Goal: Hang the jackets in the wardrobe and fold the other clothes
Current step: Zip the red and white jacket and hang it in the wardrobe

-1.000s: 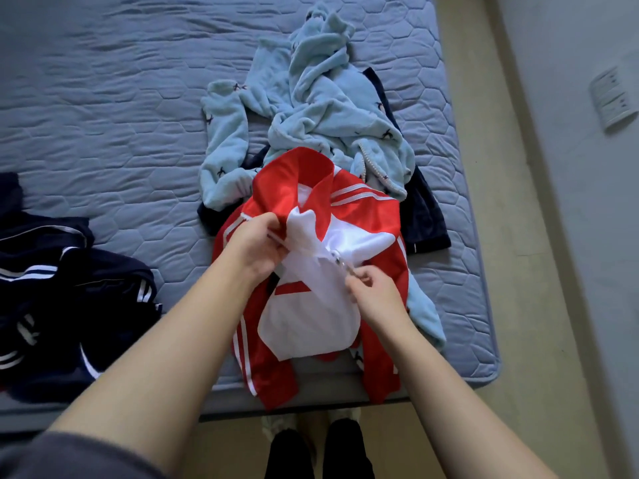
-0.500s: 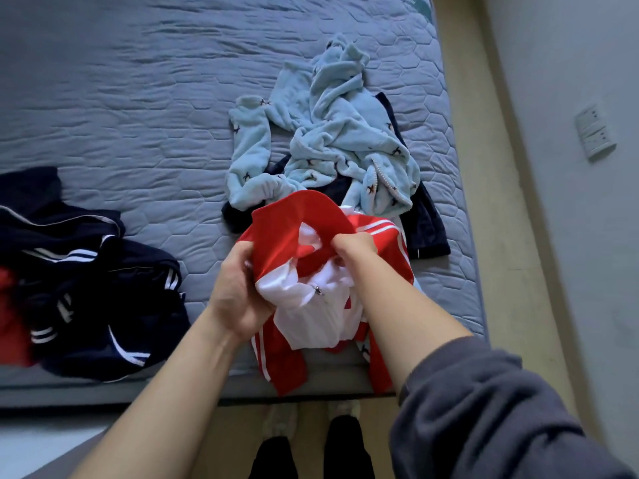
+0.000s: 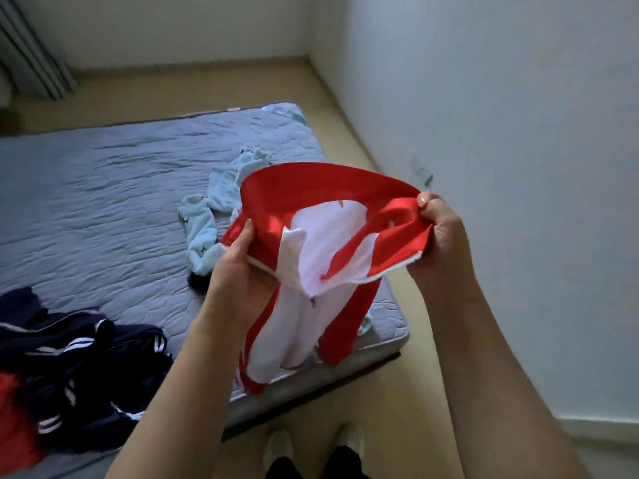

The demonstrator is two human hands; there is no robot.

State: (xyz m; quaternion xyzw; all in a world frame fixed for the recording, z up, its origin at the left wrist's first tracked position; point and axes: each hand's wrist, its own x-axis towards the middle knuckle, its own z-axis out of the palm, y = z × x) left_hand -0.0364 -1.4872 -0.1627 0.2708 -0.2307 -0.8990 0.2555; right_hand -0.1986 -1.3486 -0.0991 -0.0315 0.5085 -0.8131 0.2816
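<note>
Red-and-white jacket [image 3: 321,250] held up off the mattress [image 3: 103,202], collar spread wide. Left hand [image 3: 235,271] grips the collar's left side; right hand [image 3: 437,229] pinches its right. Pale blue garment [image 3: 221,202] behind, dark striped clothes [image 3: 79,361] near left.

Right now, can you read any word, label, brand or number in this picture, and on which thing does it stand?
No text can be read.
On the red jacket: no print or label shows on the parts in view.
On the dark clothes: only white stripes, no words.
On the wall plate: too blurred to tell.
</note>
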